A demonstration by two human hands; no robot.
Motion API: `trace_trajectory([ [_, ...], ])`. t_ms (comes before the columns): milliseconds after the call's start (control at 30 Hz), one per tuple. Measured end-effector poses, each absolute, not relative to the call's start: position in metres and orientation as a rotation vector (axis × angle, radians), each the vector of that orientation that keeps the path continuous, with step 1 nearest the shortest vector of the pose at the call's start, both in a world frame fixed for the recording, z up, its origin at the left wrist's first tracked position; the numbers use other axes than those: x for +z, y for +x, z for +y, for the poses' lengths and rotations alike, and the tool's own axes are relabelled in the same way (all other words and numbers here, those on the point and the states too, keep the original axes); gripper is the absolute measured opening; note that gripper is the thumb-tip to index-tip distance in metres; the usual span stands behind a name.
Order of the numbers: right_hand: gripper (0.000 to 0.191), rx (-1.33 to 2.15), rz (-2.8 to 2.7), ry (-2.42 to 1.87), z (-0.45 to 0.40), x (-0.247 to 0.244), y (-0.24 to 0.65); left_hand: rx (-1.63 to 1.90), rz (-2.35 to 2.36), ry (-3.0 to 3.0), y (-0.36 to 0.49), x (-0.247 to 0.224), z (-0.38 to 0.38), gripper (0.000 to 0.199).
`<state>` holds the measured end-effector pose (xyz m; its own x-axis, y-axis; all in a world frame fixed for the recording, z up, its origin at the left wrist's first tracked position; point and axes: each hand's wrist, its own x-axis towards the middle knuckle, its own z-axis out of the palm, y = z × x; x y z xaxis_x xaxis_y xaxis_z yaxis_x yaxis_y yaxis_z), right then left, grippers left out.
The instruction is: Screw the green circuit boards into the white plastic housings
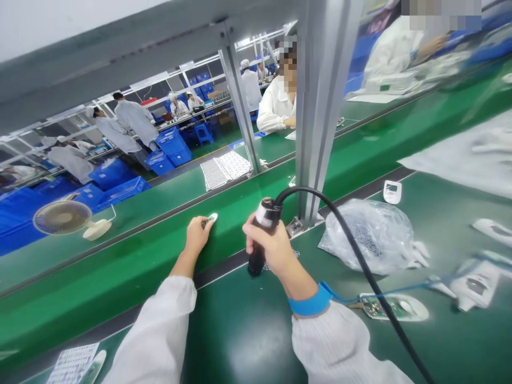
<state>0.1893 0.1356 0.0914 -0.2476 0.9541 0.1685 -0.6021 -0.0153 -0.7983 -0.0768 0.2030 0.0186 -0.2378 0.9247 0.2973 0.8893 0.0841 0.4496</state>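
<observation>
Two hands: right hand (267, 246) fingers clenched around corded electric screwdriver (256, 262); left hand (197, 236) fingers touching white plastic part (213, 216) on conveyor belt (120, 290)

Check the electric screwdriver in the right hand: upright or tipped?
Tipped slightly: the electric screwdriver leans in the right hand, cable end up, lower end down.

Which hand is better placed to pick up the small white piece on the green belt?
Probably the left hand: its fingertips are already at the small white piece. The right hand is wrapped around a black corded screwdriver, so it isn't free.
</observation>
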Motion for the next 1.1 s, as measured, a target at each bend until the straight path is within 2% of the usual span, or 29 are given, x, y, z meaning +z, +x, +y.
trace_trajectory([
  [167, 0.019, 1.645, -0.989, -0.483, 0.137, 0.086, 0.192, 0.967, 2.314, 1.852, -0.069, 0.017, 0.204, 0.037],
  [267, 0.019, 1.697, -0.99, -0.475, 0.138, 0.083, 0.191, 1.107, 2.32, 1.808, -0.048, 0.014, 0.154, 0.041],
  [433, 0.019, 1.712, -1.049, -0.486, 0.136, 0.081, 0.189, 1.412, 2.095, 1.654, 0.014, 0.0, 0.042, 0.026],
  [633, 0.018, 1.655, -1.095, -0.517, 0.133, 0.084, 0.192, 1.213, 1.829, 1.872, 0.051, 0.001, 0.014, 0.017],
  [900, 0.015, 1.619, -1.109, -0.51, 0.132, 0.089, 0.199, 1.016, 1.818, 1.956, 0.05, 0.004, 0.015, 0.007],
  [1100, 0.014, 1.607, -1.161, -0.551, 0.133, 0.087, 0.196, 0.943, 1.845, 1.947, 0.052, 0.004, 0.015, 0.01],
])
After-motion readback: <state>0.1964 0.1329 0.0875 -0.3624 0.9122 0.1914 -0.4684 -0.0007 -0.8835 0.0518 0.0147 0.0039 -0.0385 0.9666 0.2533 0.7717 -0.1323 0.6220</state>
